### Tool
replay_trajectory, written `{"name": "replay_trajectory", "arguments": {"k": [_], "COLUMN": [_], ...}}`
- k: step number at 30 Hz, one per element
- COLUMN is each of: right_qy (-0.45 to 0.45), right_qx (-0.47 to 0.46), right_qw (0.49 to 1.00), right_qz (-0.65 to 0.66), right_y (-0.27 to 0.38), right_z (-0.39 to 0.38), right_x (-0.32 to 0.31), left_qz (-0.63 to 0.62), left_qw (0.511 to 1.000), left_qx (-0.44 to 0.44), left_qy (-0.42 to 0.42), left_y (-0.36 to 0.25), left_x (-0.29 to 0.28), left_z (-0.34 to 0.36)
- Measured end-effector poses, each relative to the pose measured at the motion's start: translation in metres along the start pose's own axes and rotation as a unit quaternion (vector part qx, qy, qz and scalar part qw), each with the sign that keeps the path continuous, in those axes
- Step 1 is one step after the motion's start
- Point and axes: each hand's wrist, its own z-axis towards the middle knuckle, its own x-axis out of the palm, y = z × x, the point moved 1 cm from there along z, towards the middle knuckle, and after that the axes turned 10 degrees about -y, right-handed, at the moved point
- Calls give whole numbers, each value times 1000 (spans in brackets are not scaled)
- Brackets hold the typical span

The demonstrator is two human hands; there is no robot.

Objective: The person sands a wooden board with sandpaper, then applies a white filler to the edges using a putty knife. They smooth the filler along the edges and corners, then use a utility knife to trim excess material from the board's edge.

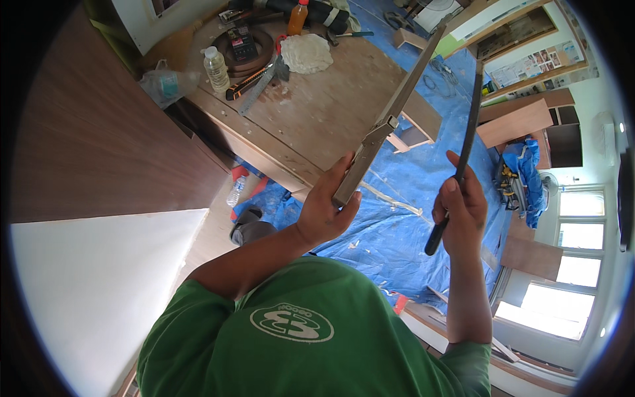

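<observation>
My left hand is closed around the near end of a long brown wooden strip. The strip slants up and away to the right, and a thicker block-like section of it meets a thinner length at a small step. In my right hand is a long, narrow dark tool with a black handle, like a file. Its dark length points upward, held apart from the strip. Both pieces are in the air, just right of the worktable.
On the table lie a utility knife, a putty knife, a crumpled white cloth, a clear bottle and an orange bottle. Blue tarp covers the floor. A brown panel stands at left; wooden boxes sit beyond the table.
</observation>
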Motion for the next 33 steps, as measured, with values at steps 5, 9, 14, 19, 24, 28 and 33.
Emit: {"name": "replay_trajectory", "arguments": {"k": [5,9,14,19,24,28,33], "right_qy": [-56,-72,-124,-114,-136,-135,-159], "right_qx": [101,107,111,80,22,21,-18], "right_qw": [990,987,982,989,990,990,986], "right_qz": [77,99,85,55,39,18,53], "right_y": [-36,-59,-71,-79,-97,-92,-108], "right_z": [28,66,83,87,90,87,88], "right_x": [30,65,78,63,64,61,53], "left_qz": [56,133,218,227,238,281,284], "left_qw": [993,977,940,948,947,934,905], "left_qx": [99,143,201,131,79,57,91], "left_qy": [18,84,168,180,200,213,303], "left_y": [-13,-29,-44,-54,-55,-63,-73], "left_x": [2,-8,4,17,20,11,-44], "left_z": [17,31,31,18,15,3,-23]}}
